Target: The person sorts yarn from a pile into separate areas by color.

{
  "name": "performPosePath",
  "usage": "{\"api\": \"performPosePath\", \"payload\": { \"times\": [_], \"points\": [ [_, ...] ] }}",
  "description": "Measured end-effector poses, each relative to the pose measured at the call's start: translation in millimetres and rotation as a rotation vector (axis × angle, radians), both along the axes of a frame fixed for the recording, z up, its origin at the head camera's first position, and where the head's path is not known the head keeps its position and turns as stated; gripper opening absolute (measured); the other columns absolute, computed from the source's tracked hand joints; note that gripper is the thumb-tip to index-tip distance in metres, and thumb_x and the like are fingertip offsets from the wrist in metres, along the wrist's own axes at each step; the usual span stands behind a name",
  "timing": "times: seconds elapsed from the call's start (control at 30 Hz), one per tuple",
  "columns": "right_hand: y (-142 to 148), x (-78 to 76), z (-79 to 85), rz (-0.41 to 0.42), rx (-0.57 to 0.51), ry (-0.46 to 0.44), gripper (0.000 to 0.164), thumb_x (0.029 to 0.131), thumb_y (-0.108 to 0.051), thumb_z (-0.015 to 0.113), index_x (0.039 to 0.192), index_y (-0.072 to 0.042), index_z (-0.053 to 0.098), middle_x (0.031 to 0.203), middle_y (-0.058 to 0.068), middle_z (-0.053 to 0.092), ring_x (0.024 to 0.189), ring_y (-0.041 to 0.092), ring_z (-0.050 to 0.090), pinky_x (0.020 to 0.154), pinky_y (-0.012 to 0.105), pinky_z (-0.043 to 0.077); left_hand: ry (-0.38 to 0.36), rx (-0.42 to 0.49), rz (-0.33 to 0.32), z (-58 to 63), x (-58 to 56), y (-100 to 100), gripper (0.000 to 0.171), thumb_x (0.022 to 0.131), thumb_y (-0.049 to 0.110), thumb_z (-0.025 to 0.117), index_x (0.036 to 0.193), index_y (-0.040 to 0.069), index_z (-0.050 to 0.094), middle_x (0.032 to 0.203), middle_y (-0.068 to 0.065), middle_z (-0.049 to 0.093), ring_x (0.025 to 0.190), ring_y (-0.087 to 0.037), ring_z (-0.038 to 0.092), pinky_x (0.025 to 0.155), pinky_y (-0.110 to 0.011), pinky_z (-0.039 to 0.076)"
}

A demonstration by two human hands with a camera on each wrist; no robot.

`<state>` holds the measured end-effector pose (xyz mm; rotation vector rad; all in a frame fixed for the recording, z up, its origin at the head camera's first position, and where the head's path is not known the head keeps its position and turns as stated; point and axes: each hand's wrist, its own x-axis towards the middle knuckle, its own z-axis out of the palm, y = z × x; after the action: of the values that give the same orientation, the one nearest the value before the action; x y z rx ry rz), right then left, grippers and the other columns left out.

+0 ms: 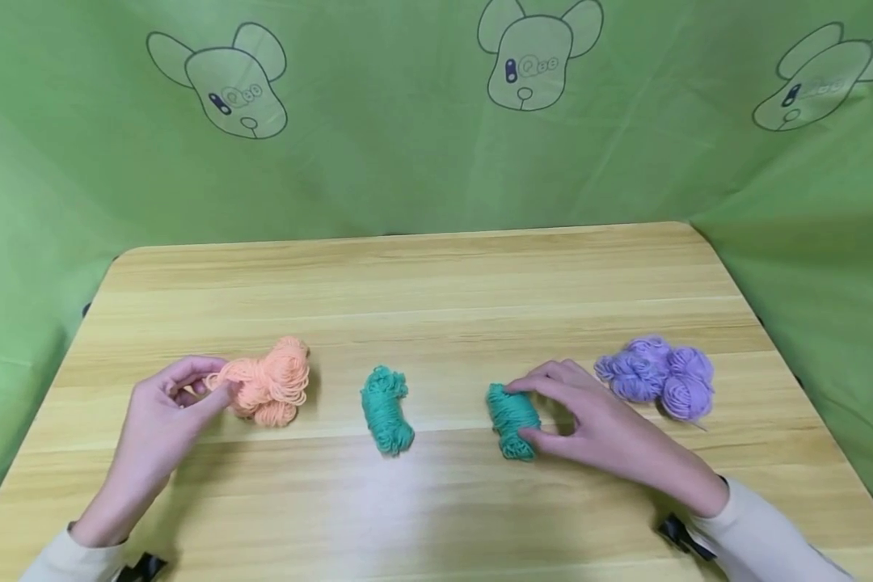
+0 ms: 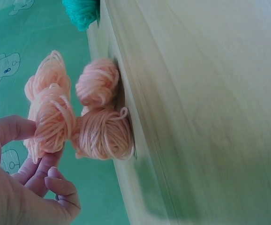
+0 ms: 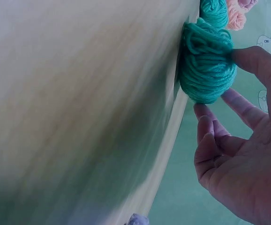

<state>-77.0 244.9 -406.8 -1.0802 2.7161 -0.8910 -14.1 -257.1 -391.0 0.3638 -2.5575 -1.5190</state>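
My left hand [image 1: 162, 412] pinches a peach yarn skein [image 2: 53, 117] between thumb and fingers at the left of the table. Two more peach yarn balls [image 2: 105, 133] sit against it, lower, on the wood in the left wrist view. My right hand [image 1: 589, 416] has thumb and fingers around a green yarn skein [image 3: 206, 65], which rests on the table right of centre. Another green yarn skein [image 1: 385, 411] lies by itself between the two hands. Some fingers of each hand are curled back, off the yarn.
A cluster of purple yarn balls [image 1: 658, 376] lies to the right, just beyond my right forearm. The wooden table [image 1: 422, 299] has rounded far corners. Behind it hangs a green curtain [image 1: 393, 162] printed with mouse faces.
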Motion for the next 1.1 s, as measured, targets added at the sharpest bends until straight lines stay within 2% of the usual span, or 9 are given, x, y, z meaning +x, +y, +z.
{"api": "performPosePath", "payload": {
  "times": [0.13, 0.27, 0.43, 0.6, 0.87, 1.1],
  "points": [
    [-2.3, -1.1, 0.1, 0.009, 0.015, -0.029, 0.056, 0.092, -0.028, 0.09, 0.144, -0.028, 0.07, 0.129, -0.015, 0.067, 0.117, 0.013, 0.06, 0.092, 0.041, 0.058, -0.001, -0.011, 0.01, -0.1, -0.8, -3.4, 0.029, 0.094, 0.004, 0.084, 0.119, -0.006, 0.073, 0.081, 0.004, 0.063, 0.072, -0.012, 0.055, 0.056, -0.023, 0.046],
    [-2.9, -2.7, 2.6, 0.006, 0.037, -0.042, 0.054, 0.092, -0.028, 0.089, 0.143, -0.027, 0.07, 0.13, -0.015, 0.068, 0.118, 0.015, 0.061, 0.096, 0.044, 0.057, -0.004, -0.016, 0.012, 0.0, -3.5, -5.5, 0.031, 0.095, 0.006, 0.084, 0.122, -0.004, 0.073, 0.083, 0.003, 0.061, 0.073, -0.012, 0.054, 0.055, -0.023, 0.045],
    [-3.7, -3.7, 1.4, 0.007, 0.056, -0.05, 0.053, 0.092, -0.025, 0.089, 0.142, -0.026, 0.071, 0.128, -0.014, 0.069, 0.116, 0.014, 0.062, 0.096, 0.044, 0.057, -0.016, -0.033, -0.008, -0.9, -6.0, -7.0, 0.04, 0.097, 0.008, 0.082, 0.134, 0.0, 0.069, 0.094, 0.001, 0.061, 0.072, -0.012, 0.054, 0.053, -0.024, 0.046],
    [-6.2, -3.6, 0.3, 0.004, 0.057, -0.06, 0.051, 0.092, -0.022, 0.089, 0.14, -0.026, 0.072, 0.126, -0.014, 0.069, 0.115, 0.012, 0.062, 0.096, 0.044, 0.058, 0.009, -0.061, -0.031, -1.9, -7.1, -6.7, 0.049, 0.099, 0.008, 0.08, 0.145, 0.002, 0.065, 0.102, -0.001, 0.06, 0.079, -0.013, 0.056, 0.059, -0.023, 0.049],
    [-10.6, -4.6, -0.7, 0.0, 0.048, -0.068, 0.047, 0.091, -0.017, 0.088, 0.135, -0.024, 0.074, 0.123, -0.015, 0.07, 0.111, 0.011, 0.062, 0.093, 0.04, 0.058, 0.09, -0.044, -0.032, -6.5, -7.4, -5.4, 0.05, 0.098, 0.004, 0.079, 0.145, 0.0, 0.062, 0.115, 0.014, 0.064, 0.093, -0.012, 0.054, 0.072, -0.019, 0.048],
    [-12.7, -5.3, -0.7, -0.009, 0.033, -0.046, 0.042, 0.088, -0.014, 0.088, 0.128, -0.021, 0.076, 0.118, -0.013, 0.071, 0.107, 0.011, 0.064, 0.089, 0.038, 0.059, 0.095, -0.031, -0.03, -7.9, -6.6, -4.8, 0.051, 0.098, 0.003, 0.079, 0.146, 0.003, 0.062, 0.123, 0.014, 0.064, 0.096, -0.014, 0.052, 0.073, -0.019, 0.047]
  ]
}}
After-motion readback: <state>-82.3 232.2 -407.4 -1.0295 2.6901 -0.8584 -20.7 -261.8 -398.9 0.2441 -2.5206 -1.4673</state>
